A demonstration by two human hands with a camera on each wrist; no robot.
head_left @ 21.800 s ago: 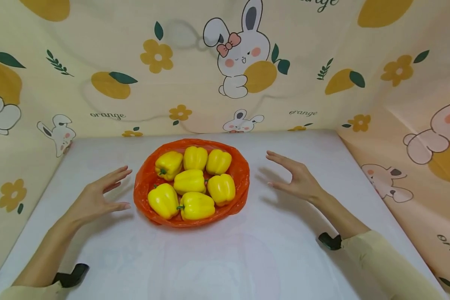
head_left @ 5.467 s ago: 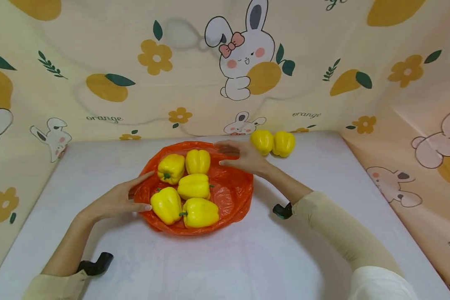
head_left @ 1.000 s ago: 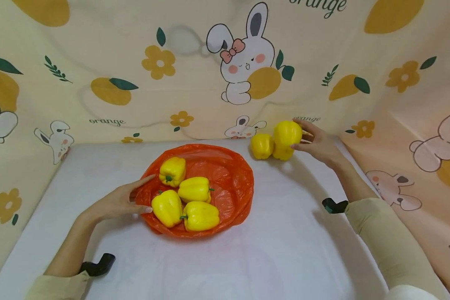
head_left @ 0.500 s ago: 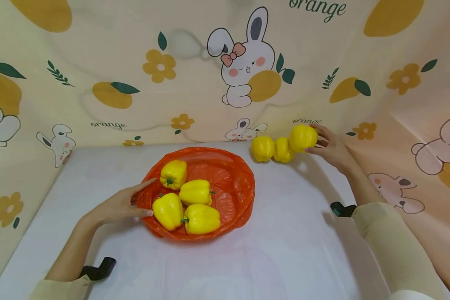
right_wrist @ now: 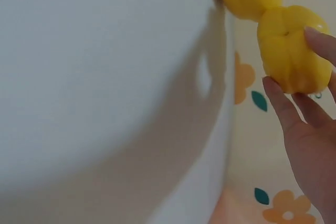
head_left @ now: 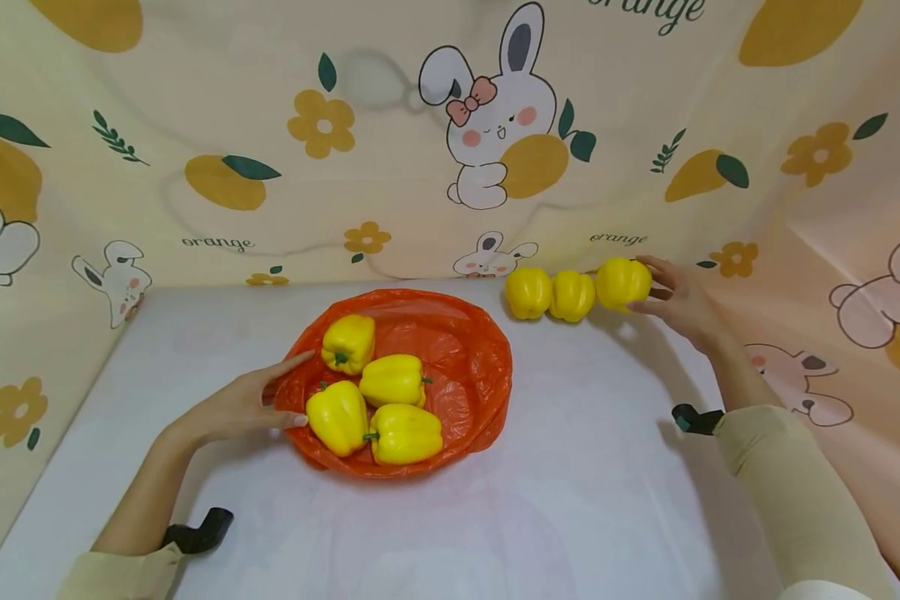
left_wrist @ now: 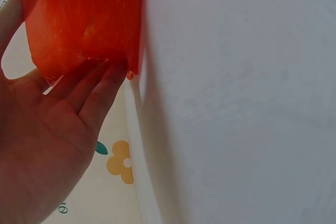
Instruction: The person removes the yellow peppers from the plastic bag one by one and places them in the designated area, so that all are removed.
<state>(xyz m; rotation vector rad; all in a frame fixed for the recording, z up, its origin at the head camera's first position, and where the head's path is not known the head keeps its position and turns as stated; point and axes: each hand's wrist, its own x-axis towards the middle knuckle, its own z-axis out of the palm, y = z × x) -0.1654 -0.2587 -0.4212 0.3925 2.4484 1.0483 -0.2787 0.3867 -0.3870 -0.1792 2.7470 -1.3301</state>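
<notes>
On the table, a red plastic bag (head_left: 487,400) with its rim rolled open holds several yellow bell peppers (head_left: 403,435). My left hand (head_left: 232,406) rests against the bag's left side, fingers fairly straight and spread; in the left wrist view the fingertips touch the red plastic (left_wrist: 84,24). At the back right, my right hand (head_left: 682,304) holds a yellow bell pepper (head_left: 622,282) between thumb and fingers. In the right wrist view this pepper (right_wrist: 289,51) appears tilted off the table. Two more yellow bell peppers (head_left: 528,293) stand side by side to its left.
A printed cloth (head_left: 382,167) with rabbits and oranges hangs close behind the peppers, and side cloths (head_left: 817,275) flank the white table (head_left: 457,533). Black wrist-worn devices (head_left: 198,532) sit at both sleeve cuffs.
Over the last second my right hand has carried the pepper rightward and down beside the two others. Since the earliest frame, three peppers have left the bag. The left hand stays at the bag.
</notes>
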